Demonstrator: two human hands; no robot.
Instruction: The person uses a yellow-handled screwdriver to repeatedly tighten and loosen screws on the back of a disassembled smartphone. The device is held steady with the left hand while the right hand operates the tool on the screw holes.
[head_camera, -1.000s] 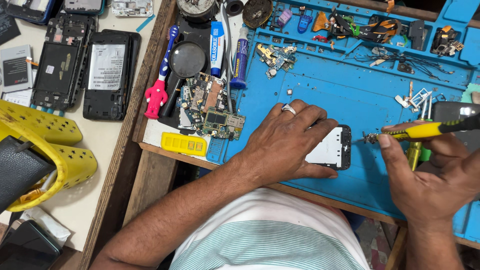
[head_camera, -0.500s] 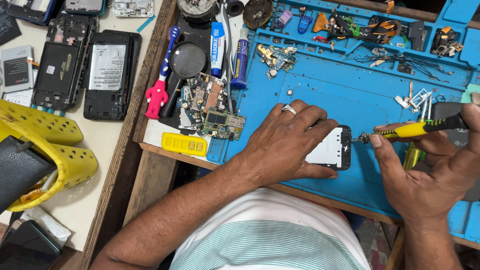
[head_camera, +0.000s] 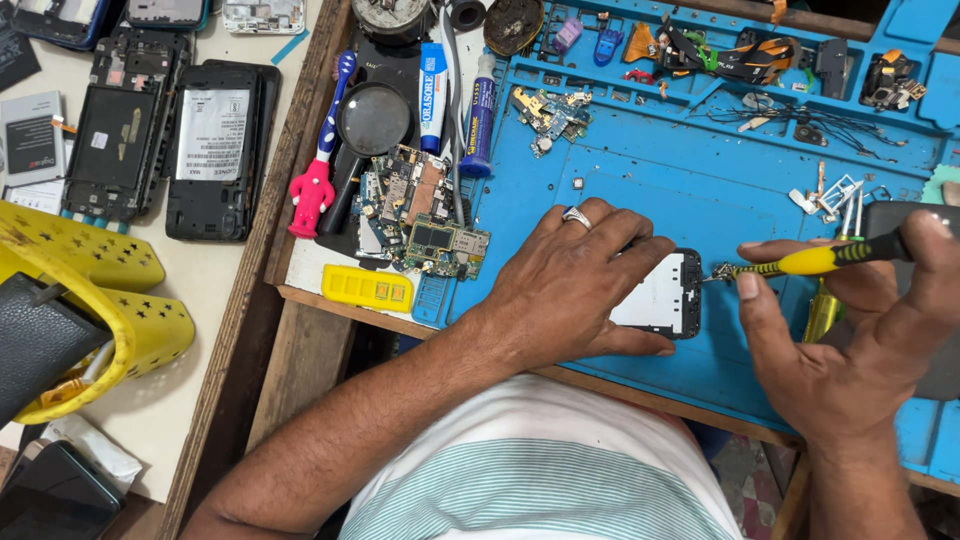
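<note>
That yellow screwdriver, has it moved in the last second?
Yes. The screwdriver has tilted and slid left: its tip now sits closer to the phone's right edge, which the left hand pins in place.

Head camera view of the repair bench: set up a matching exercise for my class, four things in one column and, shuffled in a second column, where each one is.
Things
1. Small phone part with white panel
2. Yellow-handled screwdriver
3. Magnifying glass
4. Pink-handled toothbrush

Places
A. Between the fingers of the right hand
B. Left edge of the black mat, beside the magnifying glass
C. Under the left hand on the blue mat
D. Above the loose circuit boards

Pairs: 1-C, 2-A, 3-D, 4-B
</note>
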